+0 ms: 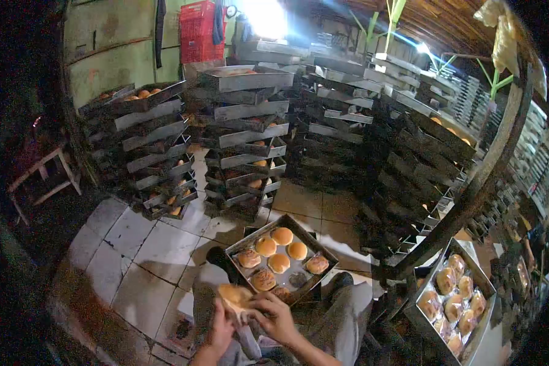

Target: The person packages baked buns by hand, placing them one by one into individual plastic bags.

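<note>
My left hand (221,327) is closed around the side of a golden bun (233,295), held up over my lap. On the bun's other side, my right hand (276,317) has its fingers bent against the bun's lower edge. Something pale, perhaps a plastic wrapper (248,339), hangs below the bun between my hands; its details are blurred. Just beyond my hands, a dark metal tray (323,248) carries several round buns (279,263). Some buns there are plain, and others, such as a shiny bun (263,280), look wrapped in clear plastic.
To my right, another metal tray (489,291) holds several wrapped buns (454,307). Tall stacks of trays (247,113) stand ahead on the tiled floor (143,244). A wooden post (497,152) leans at the right. Red crates (200,32) are at the back.
</note>
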